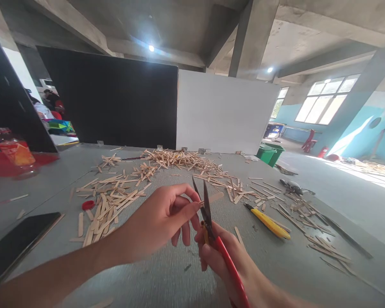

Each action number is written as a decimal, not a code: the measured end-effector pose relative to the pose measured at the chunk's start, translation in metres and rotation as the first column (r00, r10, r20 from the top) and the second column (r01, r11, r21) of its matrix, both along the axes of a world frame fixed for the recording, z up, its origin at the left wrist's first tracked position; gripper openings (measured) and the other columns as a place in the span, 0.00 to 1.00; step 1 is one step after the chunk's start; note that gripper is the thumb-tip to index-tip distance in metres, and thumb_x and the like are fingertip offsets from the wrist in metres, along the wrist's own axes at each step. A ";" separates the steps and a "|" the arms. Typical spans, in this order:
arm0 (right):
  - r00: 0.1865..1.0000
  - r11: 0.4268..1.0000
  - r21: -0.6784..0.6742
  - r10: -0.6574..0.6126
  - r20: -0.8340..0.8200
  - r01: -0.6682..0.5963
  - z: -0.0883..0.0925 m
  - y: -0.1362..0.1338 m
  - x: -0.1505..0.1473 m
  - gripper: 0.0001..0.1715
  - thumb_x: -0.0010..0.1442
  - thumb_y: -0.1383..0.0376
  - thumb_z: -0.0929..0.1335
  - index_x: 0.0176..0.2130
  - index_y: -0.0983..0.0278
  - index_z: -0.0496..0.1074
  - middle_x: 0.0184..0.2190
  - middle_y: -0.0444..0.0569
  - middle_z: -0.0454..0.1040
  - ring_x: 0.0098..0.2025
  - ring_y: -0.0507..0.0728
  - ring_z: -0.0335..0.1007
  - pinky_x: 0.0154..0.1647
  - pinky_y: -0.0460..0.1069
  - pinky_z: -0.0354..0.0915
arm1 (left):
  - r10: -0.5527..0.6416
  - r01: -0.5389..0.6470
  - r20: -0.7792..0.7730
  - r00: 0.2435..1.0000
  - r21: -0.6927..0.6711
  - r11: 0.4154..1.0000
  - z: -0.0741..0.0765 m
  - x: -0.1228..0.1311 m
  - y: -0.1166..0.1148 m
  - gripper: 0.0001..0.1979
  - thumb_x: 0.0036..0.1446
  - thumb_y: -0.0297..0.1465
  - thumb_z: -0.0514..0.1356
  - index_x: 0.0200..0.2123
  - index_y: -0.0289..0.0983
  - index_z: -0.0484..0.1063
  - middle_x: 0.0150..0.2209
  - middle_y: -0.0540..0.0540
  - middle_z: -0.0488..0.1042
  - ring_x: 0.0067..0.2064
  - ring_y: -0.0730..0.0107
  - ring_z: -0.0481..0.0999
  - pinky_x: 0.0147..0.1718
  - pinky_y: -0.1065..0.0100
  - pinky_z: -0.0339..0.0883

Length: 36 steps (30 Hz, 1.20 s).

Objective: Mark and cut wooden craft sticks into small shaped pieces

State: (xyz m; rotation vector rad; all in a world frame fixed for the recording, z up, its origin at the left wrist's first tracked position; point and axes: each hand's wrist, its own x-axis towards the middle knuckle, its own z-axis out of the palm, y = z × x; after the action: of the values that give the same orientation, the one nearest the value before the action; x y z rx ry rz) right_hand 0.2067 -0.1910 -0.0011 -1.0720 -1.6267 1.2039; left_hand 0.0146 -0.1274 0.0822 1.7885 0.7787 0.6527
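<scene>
Under both hands spreads the grey table (154, 273), and beyond them stand a black panel (122, 102), ahead and to the left, and a white panel (224, 111), ahead and to the right. Many loose wooden sticks (176, 160) lie in a wide, untidy curve past the fingers and on either side. The left hand (171, 209) pinches with thumb and forefinger; the right hand (224, 248) is closed around the red handle of the scissors (229, 263), whose blades make a narrow V beside the left fingertips. A dark phone (17, 241) rests well to the left of the hands, and a yellow knife (271, 224) rests to the right. The held stick (216, 197) (it has a rounded end) is in the left pinch and crosses at the blades; whether it sits exactly between them, I cannot tell. Smallest is a red cap (88, 205), left of the left hand.
</scene>
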 end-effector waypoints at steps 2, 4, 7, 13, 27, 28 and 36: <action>1.000 0.999 0.026 0.020 -0.007 -0.020 0.000 0.000 0.000 0.32 0.68 0.36 0.63 0.41 0.61 0.67 0.31 0.43 0.64 0.33 0.55 0.59 0.35 0.51 0.59 | -0.007 0.007 -0.001 1.000 0.004 1.000 -0.001 -0.001 0.001 0.16 0.72 0.47 0.59 0.43 0.40 0.70 0.31 0.50 0.81 0.26 0.72 0.79 0.21 0.75 0.67; 1.000 0.999 0.022 0.028 -0.006 -0.028 0.002 0.000 0.001 0.32 0.68 0.35 0.63 0.40 0.61 0.66 0.31 0.43 0.64 0.32 0.55 0.58 0.35 0.51 0.58 | -0.013 0.013 -0.002 1.000 0.006 1.000 -0.002 -0.003 0.002 0.16 0.73 0.47 0.58 0.43 0.41 0.70 0.32 0.50 0.81 0.26 0.73 0.80 0.22 0.76 0.67; 1.000 1.000 -0.022 0.020 0.016 -0.020 0.006 0.000 0.000 0.32 0.67 0.36 0.64 0.41 0.62 0.66 0.30 0.42 0.63 0.33 0.55 0.58 0.35 0.51 0.58 | -0.015 0.015 -0.032 0.999 0.006 1.000 -0.003 -0.004 0.004 0.16 0.73 0.47 0.57 0.43 0.40 0.71 0.33 0.50 0.81 0.27 0.73 0.80 0.22 0.76 0.66; 1.000 0.999 -0.040 0.021 -0.003 -0.021 0.011 0.000 -0.002 0.33 0.66 0.35 0.65 0.40 0.62 0.66 0.31 0.43 0.63 0.33 0.55 0.59 0.35 0.51 0.58 | -0.003 0.004 -0.061 0.998 0.016 1.000 -0.003 -0.005 0.006 0.16 0.74 0.46 0.57 0.43 0.39 0.71 0.32 0.51 0.81 0.26 0.74 0.79 0.21 0.76 0.65; 0.996 1.000 -0.007 0.005 0.090 -0.004 0.023 -0.002 0.000 0.36 0.65 0.33 0.63 0.41 0.63 0.65 0.33 0.46 0.65 0.35 0.57 0.61 0.38 0.54 0.61 | 0.065 -0.052 -0.155 0.986 0.091 0.995 0.001 -0.008 0.003 0.20 0.72 0.51 0.56 0.43 0.40 0.74 0.23 0.56 0.70 0.21 0.77 0.64 0.19 0.76 0.58; 0.995 1.000 0.006 0.014 0.101 -0.014 0.024 -0.003 0.001 0.38 0.64 0.31 0.63 0.42 0.63 0.66 0.33 0.46 0.66 0.35 0.57 0.61 0.38 0.54 0.61 | 0.072 -0.055 -0.161 0.984 0.107 0.993 0.002 -0.008 0.002 0.21 0.72 0.51 0.56 0.42 0.40 0.74 0.22 0.57 0.68 0.21 0.77 0.63 0.19 0.76 0.57; 0.995 0.997 0.032 0.073 0.072 -0.075 0.031 -0.012 0.010 0.40 0.64 0.32 0.64 0.48 0.65 0.68 0.38 0.51 0.68 0.40 0.60 0.62 0.44 0.57 0.62 | 0.051 -0.024 -0.163 0.985 0.167 0.986 0.002 -0.018 -0.010 0.19 0.72 0.51 0.56 0.47 0.44 0.77 0.26 0.56 0.64 0.27 0.74 0.63 0.24 0.75 0.57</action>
State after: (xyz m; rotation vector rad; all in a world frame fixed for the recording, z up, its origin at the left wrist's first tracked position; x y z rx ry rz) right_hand 0.2166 -0.2028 0.0294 -1.0515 -1.7493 1.1935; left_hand -0.0031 -0.1378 0.0843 2.0028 0.8946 0.6122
